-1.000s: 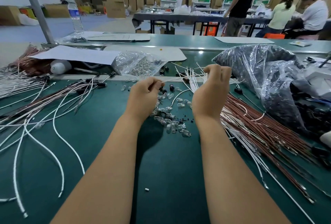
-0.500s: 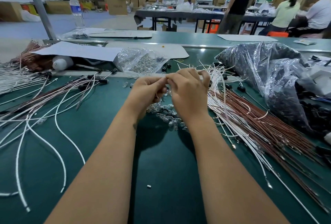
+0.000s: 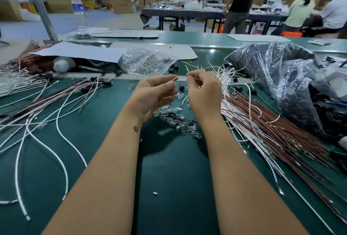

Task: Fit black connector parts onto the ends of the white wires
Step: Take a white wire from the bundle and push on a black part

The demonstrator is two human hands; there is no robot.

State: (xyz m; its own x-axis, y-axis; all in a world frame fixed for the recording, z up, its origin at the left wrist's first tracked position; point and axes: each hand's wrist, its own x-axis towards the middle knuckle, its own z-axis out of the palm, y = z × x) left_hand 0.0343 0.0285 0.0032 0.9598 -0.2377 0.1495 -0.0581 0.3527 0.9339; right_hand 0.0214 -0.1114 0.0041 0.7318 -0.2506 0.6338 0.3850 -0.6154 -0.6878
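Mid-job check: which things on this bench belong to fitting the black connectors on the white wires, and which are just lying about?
In the job:
- white wire pinched between left hand and right hand
- loose black connector below it
- bundle of white wires
- bag of black parts

Lying about:
- clear bulbs
- brown wires
- water bottle
- paper sheet

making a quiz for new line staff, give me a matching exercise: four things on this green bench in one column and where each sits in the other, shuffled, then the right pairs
Things:
1. clear plastic water bottle
2. dark plastic bag of black parts
3. pile of small clear glass bulbs
4. thin white wire

Places:
A. pinched between left hand and right hand
B. far left, by the grey post
C. right side of bench
D. on the mat below the hands

Pairs: 1-B, 2-C, 3-D, 4-A
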